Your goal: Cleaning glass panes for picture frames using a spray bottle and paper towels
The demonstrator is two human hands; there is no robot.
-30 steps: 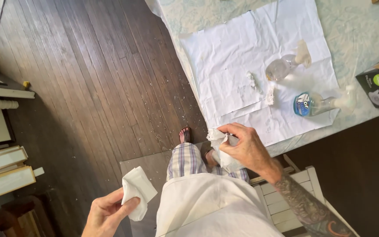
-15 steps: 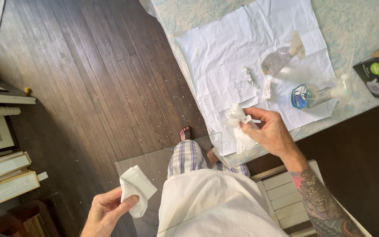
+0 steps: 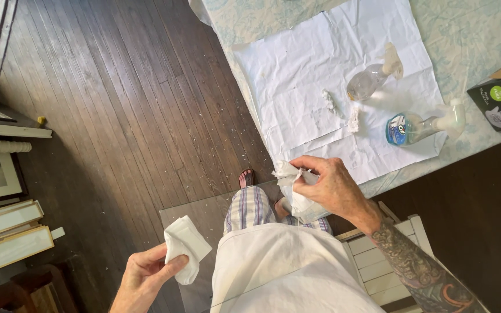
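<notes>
There is a single view, from a camera worn on the person's head. It looks almost straight down along the body, so the white shirt front fills the lower middle of the picture and one bare foot (image 3: pixel 247 177) shows far below on the dark wooden floor (image 3: pixel 117 116). The two hands sit closest to the lens: the left hand (image 3: pixel 146 278) at the bottom edge, the right hand (image 3: pixel 334 188) just right of centre. The surface (image 3: pixel 482 40) runs across the upper right corner, farther off and seen from above at a slant. Picture frames (image 3: pixel 7 232) line the left edge. No second view shares this scene.
</notes>
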